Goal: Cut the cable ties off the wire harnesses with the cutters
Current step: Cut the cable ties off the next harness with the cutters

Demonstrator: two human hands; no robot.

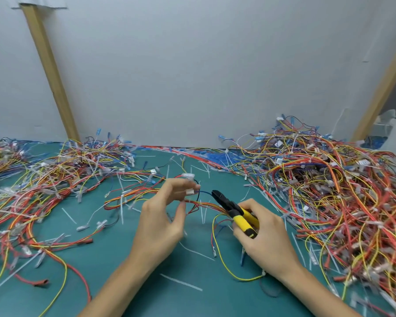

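Limp, light wire harness [201, 203] hung just left of the cutters [230, 207], left hand [162, 220] pinched its white connector [189, 191], right hand [268, 234] curled round yellow handles [244, 221]; likely best held taut

two bare arms show in the lower half of the frame. the left hand [162, 216] lies just left of centre, the right hand [264, 236] just right of it. both hands are bare, with slim, long fingers. the left hand's fingertips are blurred, so its nails cannot be made out. the left forearm [114, 287] reaches the bottom edge left of centre, the right forearm [318, 291] reaches it further right. both forearms are slender and uncovered along all that shows, wrists too.
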